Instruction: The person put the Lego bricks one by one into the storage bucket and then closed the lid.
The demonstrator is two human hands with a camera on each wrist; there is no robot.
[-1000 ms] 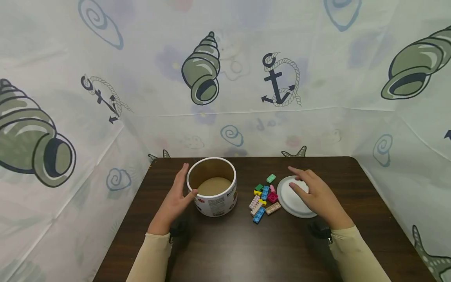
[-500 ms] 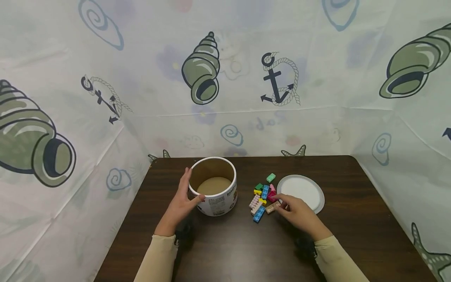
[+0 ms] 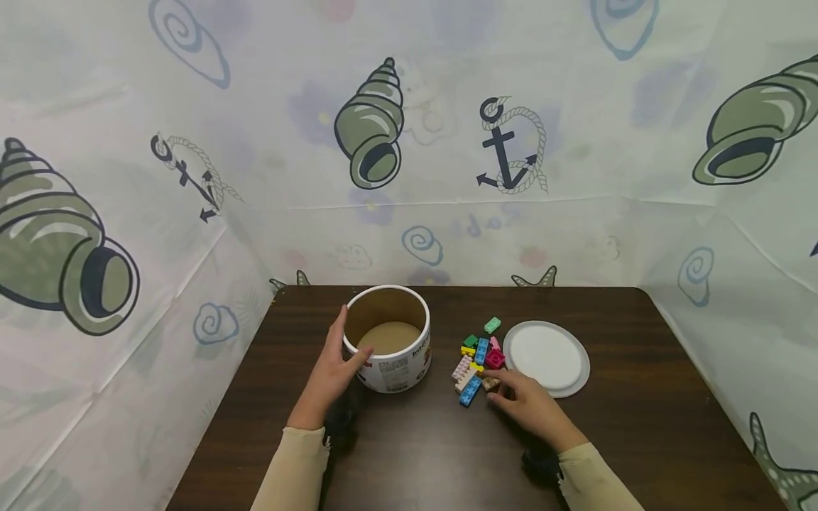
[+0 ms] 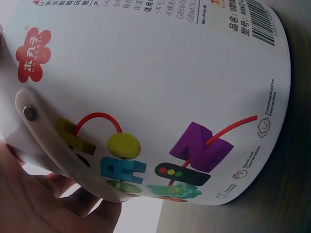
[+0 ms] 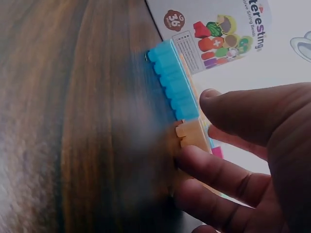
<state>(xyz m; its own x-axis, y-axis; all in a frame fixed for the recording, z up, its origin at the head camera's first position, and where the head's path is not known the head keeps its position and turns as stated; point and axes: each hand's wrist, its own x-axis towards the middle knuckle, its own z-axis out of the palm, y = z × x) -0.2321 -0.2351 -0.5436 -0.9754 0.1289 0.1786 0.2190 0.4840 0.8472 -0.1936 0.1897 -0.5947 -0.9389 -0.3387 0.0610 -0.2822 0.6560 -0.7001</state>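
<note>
A white tub (image 3: 393,370) with printed sides and an open top stands on the table, its inside tan. My left hand (image 3: 334,372) rests against its left side, thumb at the front rim and fingers spread along the wall. In the left wrist view, fingers show behind the tub's pale strap handle (image 4: 58,150). Right of the tub lies a loose group of toy bricks. My right hand (image 3: 527,404) pinches a tan brick (image 3: 491,384) at the group's near right edge, partly hidden by the fingers. Beside it lies a blue brick (image 3: 470,391).
A round white lid (image 3: 549,355) lies right of the bricks. Other bricks include another blue brick (image 3: 482,350), a magenta brick (image 3: 495,359), a dark green brick (image 3: 470,341) and a mint brick (image 3: 492,325) set apart. Patterned cloth walls surround the dark wooden table (image 3: 409,454).
My right hand has come from over the lid, left and nearer, to the tan brick and now pinches it. My left hand has shifted slightly right along the tub.
</note>
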